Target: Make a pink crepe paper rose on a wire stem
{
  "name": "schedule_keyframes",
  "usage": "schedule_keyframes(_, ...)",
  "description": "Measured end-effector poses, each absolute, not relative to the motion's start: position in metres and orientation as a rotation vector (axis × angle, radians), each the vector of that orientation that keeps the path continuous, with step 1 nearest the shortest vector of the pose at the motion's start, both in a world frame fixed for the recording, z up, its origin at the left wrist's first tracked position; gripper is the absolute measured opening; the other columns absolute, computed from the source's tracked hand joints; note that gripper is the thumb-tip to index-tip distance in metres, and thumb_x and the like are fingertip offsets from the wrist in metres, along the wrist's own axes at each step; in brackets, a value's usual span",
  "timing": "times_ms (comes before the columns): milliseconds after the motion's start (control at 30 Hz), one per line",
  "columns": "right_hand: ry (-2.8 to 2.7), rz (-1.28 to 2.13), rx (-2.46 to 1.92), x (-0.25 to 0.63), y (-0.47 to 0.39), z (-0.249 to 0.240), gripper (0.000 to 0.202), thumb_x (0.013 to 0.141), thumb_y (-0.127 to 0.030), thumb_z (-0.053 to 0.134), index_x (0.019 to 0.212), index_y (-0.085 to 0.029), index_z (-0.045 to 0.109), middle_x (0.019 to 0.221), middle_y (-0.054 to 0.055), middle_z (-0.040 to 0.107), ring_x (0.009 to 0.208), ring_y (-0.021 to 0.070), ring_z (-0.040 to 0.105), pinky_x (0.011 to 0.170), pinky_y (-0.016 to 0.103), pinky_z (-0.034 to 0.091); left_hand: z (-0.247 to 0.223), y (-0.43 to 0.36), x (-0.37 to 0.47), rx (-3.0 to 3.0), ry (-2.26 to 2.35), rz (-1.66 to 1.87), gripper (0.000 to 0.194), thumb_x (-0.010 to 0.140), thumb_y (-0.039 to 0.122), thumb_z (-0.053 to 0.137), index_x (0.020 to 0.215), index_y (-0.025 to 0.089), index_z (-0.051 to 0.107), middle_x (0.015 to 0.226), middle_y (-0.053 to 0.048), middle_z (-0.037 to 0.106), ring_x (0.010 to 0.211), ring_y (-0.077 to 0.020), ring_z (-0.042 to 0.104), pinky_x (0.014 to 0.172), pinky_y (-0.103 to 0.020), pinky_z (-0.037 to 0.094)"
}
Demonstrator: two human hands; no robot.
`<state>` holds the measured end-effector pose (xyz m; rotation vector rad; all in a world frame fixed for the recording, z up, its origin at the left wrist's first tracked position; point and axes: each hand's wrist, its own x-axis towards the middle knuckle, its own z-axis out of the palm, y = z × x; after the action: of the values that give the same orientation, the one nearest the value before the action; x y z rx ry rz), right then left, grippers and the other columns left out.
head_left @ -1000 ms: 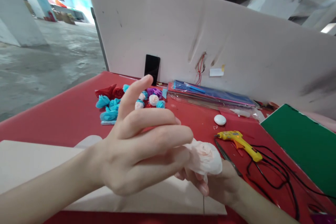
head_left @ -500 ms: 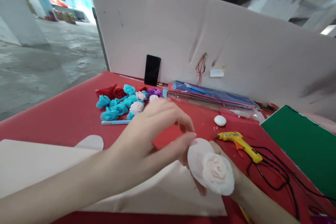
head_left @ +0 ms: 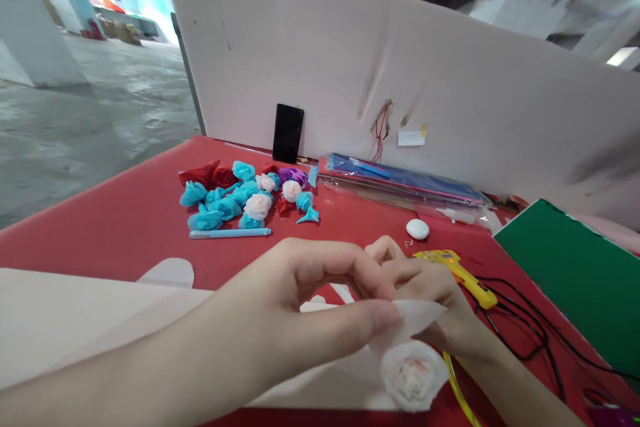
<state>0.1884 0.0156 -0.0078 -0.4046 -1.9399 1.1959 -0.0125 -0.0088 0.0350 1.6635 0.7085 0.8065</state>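
Near the lower middle, my left hand (head_left: 320, 300) pinches a thin white petal (head_left: 417, 317) between thumb and fingers. Close behind it, my right hand (head_left: 425, 280) is closed with its fingers bent; the petal partly covers it, and what it grips is hidden. A white paper rose (head_left: 415, 375) with a pale pink centre hangs just below the petal, between the two hands. Under the hands lies a large pale sheet (head_left: 125, 307) on the red table (head_left: 115, 213).
Blue, red, white and purple paper flowers (head_left: 230, 203) lie behind a light blue pen (head_left: 230, 233). A phone (head_left: 289, 133) leans on the board. Right are a yellow glue gun (head_left: 470, 280), white oval object (head_left: 417, 229), green board (head_left: 575, 280) and wrapped sheets (head_left: 410, 180).
My left hand has moved right and down and now pinches the petal. My right hand has turned, its back now showing, and the rose has shifted slightly down.
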Motion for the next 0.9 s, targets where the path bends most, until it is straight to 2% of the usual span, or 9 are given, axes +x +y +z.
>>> schedule_keyframes(267,-1.948,1.172,-0.375,0.190,0.012,-0.006,0.021,0.083,-0.027,0.060,0.063,-0.022,0.063,0.070,0.001,0.060,0.082,0.0170,0.044,0.077,0.034,0.041,0.028,-0.013,-0.014,1.545,0.682,0.741,0.010,0.084,0.032,0.058,0.077,0.027,0.062,0.073,0.014,0.064,0.066,0.0000,0.056,0.060,-0.002,0.041)
schedule_keyframes(467,-1.999,1.089,-0.286,0.189,0.014,-0.003,0.026,0.085,-0.032,0.057,0.061,-0.022,0.059,0.073,-0.001,0.062,0.083,0.0155,0.045,0.078,0.033,0.040,0.032,-0.016,-0.012,1.493,0.685,0.712,0.010,0.083,0.033,0.058,0.077,0.028,0.064,0.068,0.013,0.062,0.062,-0.0010,0.053,0.056,-0.003,0.040)
schedule_keyframes(600,-2.081,0.897,-0.210,0.190,0.015,0.000,0.029,0.087,-0.031,0.054,0.060,-0.021,0.058,0.075,-0.001,0.065,0.085,0.0149,0.047,0.080,0.033,0.038,0.044,-0.022,-0.007,1.488,0.809,0.638,0.010,0.080,0.025,0.059,0.070,0.024,0.062,0.067,0.011,0.061,0.063,-0.0047,0.054,0.058,-0.008,0.042)
schedule_keyframes(733,-2.172,0.720,-0.230,0.193,0.009,0.008,0.025,0.087,-0.030,0.055,0.065,-0.022,0.060,0.074,-0.002,0.066,0.083,0.0138,0.047,0.080,0.032,0.038,0.045,-0.034,-0.004,1.599,0.856,0.684,0.013,0.083,0.029,0.051,0.075,0.024,0.060,0.075,0.006,0.065,0.073,-0.0113,0.060,0.070,-0.018,0.047)
schedule_keyframes(833,-2.273,0.528,-0.290,0.195,0.003,0.018,0.020,0.086,-0.029,0.056,0.069,-0.020,0.061,0.076,-0.001,0.067,0.082,0.0136,0.047,0.082,0.031,0.038,0.041,-0.037,-0.005,1.728,0.789,0.788,0.015,0.085,0.031,0.044,0.078,0.026,0.057,0.074,0.006,0.062,0.067,-0.0109,0.060,0.064,-0.019,0.048)
schedule_keyframes(900,-2.363,0.412,-0.324,0.195,-0.001,0.025,0.024,0.089,-0.028,0.051,0.071,-0.019,0.063,0.076,0.000,0.067,0.079,0.0136,0.048,0.083,0.032,0.038,0.038,-0.035,-0.008,1.875,0.799,0.844,0.014,0.084,0.031,0.045,0.076,0.027,0.056,0.070,0.007,0.062,0.063,-0.0102,0.060,0.057,-0.017,0.048)
